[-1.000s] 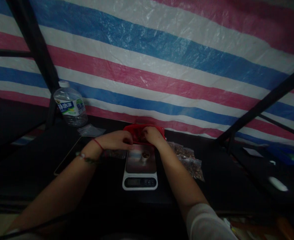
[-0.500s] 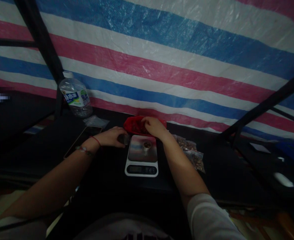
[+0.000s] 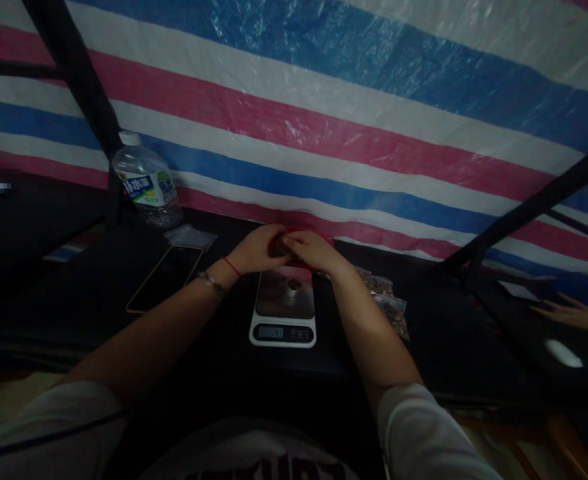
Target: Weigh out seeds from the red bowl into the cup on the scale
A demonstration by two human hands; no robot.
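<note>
Two hands meet over a red tray behind the scale

The left hand (image 3: 260, 249) and right hand (image 3: 314, 251) come together above the red tray (image 3: 328, 238), hiding most of it. Their fingers are bent around a dark patch; it is too dim to tell whether either grips anything.

Just in front, the white kitchen scale (image 3: 274, 300) bears a small cup (image 3: 293, 289) with brown pieces inside. The right forearm partly covers the filled bags (image 3: 394, 313) on the dark surface (image 3: 444, 320). Left of the scale lie a phone (image 3: 165, 279) and clear plastic (image 3: 190, 237), with a large bottle (image 3: 149, 190) behind. A striped sheet (image 3: 294, 133) closes off the back. At far right, another person's hand (image 3: 569, 312) reaches in near a white object (image 3: 564, 353).
</note>
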